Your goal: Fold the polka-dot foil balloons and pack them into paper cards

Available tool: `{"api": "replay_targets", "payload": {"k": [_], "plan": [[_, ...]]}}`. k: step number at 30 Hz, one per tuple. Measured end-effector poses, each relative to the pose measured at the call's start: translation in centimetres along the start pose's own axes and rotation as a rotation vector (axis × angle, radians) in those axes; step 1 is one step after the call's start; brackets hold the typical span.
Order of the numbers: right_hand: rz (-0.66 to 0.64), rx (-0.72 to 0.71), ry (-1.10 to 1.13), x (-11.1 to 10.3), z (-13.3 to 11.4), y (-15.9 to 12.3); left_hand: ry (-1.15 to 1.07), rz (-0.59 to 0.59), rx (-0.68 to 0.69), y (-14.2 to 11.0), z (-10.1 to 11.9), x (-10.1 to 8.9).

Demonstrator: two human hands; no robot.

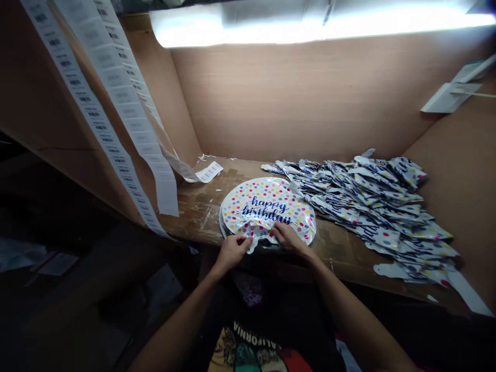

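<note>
A flat foil balloon, white with coloured dots and the words "happy birthday" in blue, lies at the front edge of the work surface. At least one more seems to lie under it, its rim showing at the left. My left hand pinches the balloon's near edge by the tail. On the lower right part, my right hand has its fingers closed on the crumpled foil. Between the hands the near edge is puckered and lifted. What lies beneath my fingertips is hidden.
A large heap of folded foil balloons spreads along the right. Long strips of barcode labels hang at the left, one end resting on the cardboard surface. Cardboard walls enclose the place beneath a bright tube light.
</note>
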State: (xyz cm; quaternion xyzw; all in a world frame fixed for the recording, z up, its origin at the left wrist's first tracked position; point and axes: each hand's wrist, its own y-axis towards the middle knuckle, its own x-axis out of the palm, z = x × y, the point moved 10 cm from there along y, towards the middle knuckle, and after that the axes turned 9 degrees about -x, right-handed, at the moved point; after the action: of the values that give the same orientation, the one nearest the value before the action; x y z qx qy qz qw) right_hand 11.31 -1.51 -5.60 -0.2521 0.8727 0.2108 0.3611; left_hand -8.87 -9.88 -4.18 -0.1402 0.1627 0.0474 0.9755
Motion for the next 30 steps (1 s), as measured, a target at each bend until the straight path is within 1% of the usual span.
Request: {"api": "replay_targets", "payload": {"k": [2,4,6,8,12,15,18,20,21,23,24,25,26,27,29,30], "plan": [[0.021,-0.017,-0.023,0.1,-0.2,-0.3,-0.273,0.076,-0.147,0.6,-2.3,0.0],[0.033,-0.061,-0.073,0.3,-0.8,-0.6,-0.477,0.167,-0.213,1.2,-3.6,0.0],[0.037,-0.115,-0.125,0.6,-1.4,-1.0,-0.558,0.231,-0.203,1.8,-3.8,-0.1],[0.038,-0.148,-0.156,0.6,-1.9,-1.5,-0.588,0.249,-0.186,2.3,-3.4,-0.1],[0.085,-0.122,-0.117,-0.3,-2.9,-2.0,-0.629,0.180,-0.164,2.7,-2.2,0.8],[0.130,-0.158,-0.101,-1.1,-5.0,-1.4,-0.566,0.179,-0.071,2.3,-0.5,1.1],[0.115,-0.208,-0.067,-1.0,-6.6,0.1,-0.456,0.216,0.020,2.1,0.6,1.1],[0.128,-0.204,0.019,-1.3,-6.1,1.0,-0.416,0.256,0.032,2.0,0.3,0.8],[0.167,-0.171,0.078,-1.9,-5.2,1.4,-0.402,0.285,0.032,1.9,0.0,0.4],[0.256,-0.063,0.202,-3.7,-2.6,1.7,-0.345,0.342,0.033,1.4,-0.5,-0.8],[0.286,-0.013,0.252,-4.5,-1.3,1.7,-0.283,0.360,0.040,0.9,-0.4,-1.3],[0.289,0.014,0.289,-5.2,-0.5,1.7,-0.198,0.381,0.062,0.4,0.0,-2.0],[0.267,0.011,0.312,-5.6,-0.3,1.8,-0.105,0.412,0.099,-0.3,0.7,-2.7],[0.232,-0.017,0.319,-5.9,-0.6,1.8,-0.017,0.451,0.144,-1.1,1.7,-3.4],[0.188,-0.086,0.295,-6.1,-2.2,1.9,0.076,0.506,0.227,-2.3,3.8,-4.3],[0.179,-0.113,0.272,-6.0,-3.2,1.8,0.073,0.483,0.238,-2.3,4.6,-4.2]]}}
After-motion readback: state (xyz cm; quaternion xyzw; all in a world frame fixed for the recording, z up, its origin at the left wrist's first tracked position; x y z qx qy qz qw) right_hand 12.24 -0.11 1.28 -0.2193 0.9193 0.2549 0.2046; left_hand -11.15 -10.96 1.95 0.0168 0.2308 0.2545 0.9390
